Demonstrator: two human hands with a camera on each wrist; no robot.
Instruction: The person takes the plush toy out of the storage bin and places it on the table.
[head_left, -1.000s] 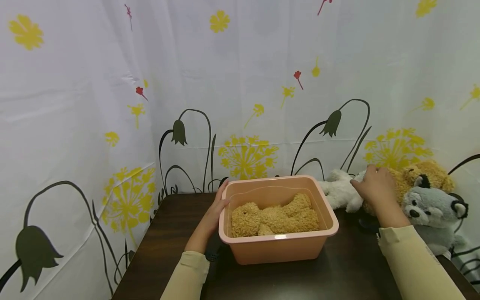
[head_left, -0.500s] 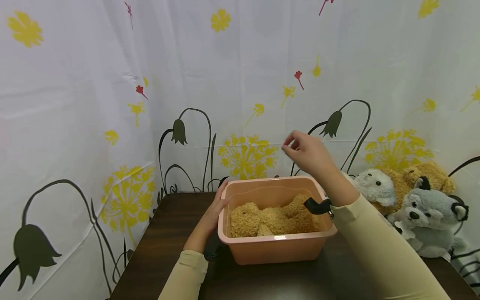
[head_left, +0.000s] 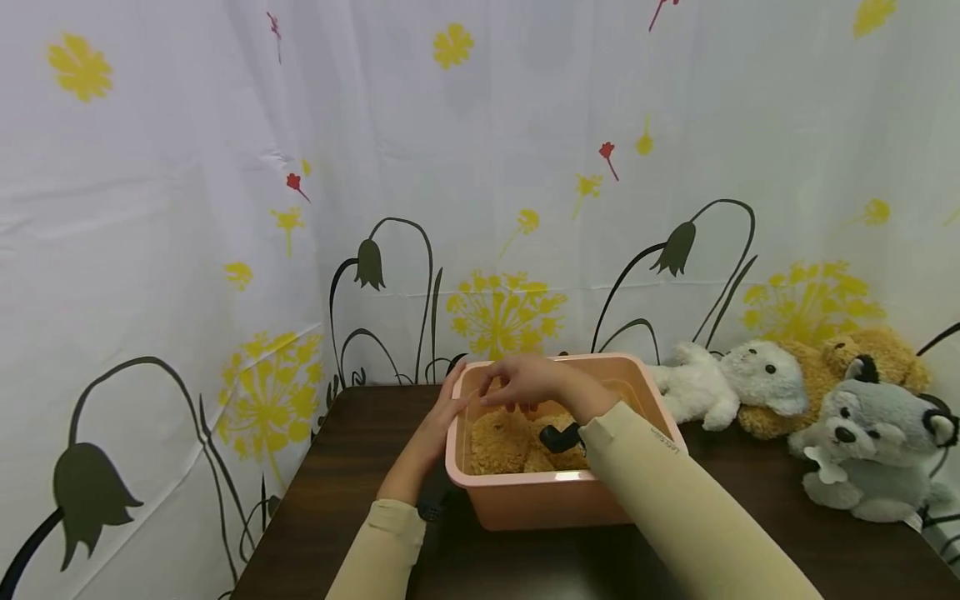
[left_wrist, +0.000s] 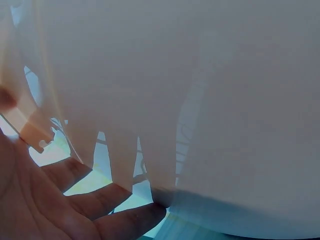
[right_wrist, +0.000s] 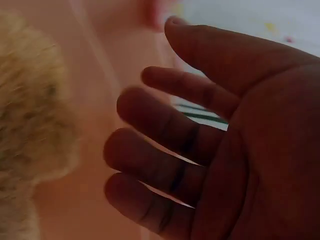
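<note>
A peach plastic bin (head_left: 517,478) stands on the dark table in the head view. Inside it lies a curly golden-brown plush toy (head_left: 498,442), head toward the left end, partly hidden by the right arm. My left hand (head_left: 433,429) holds the bin's left rim, thumb over the edge and fingers along the outer wall; the left wrist view shows those fingers (left_wrist: 127,222) spread against it. Over the bin's left part is my right hand (head_left: 536,383), holding nothing. Its fingers (right_wrist: 150,115) are loosely bent beside the plush fur in the right wrist view.
Right of the bin, a white plush (head_left: 697,387) lies with its head against golden-brown plush toys (head_left: 881,354). A grey husky plush (head_left: 877,442) sits near the table's right edge. Behind everything hangs a white flowered curtain (head_left: 525,125). The dark table (head_left: 337,467) extends left.
My right hand has left the plush toys at the right and swung leftward over the bin, then lowered toward its left end. The left hand stays at the rim. The head view shifted slightly.
</note>
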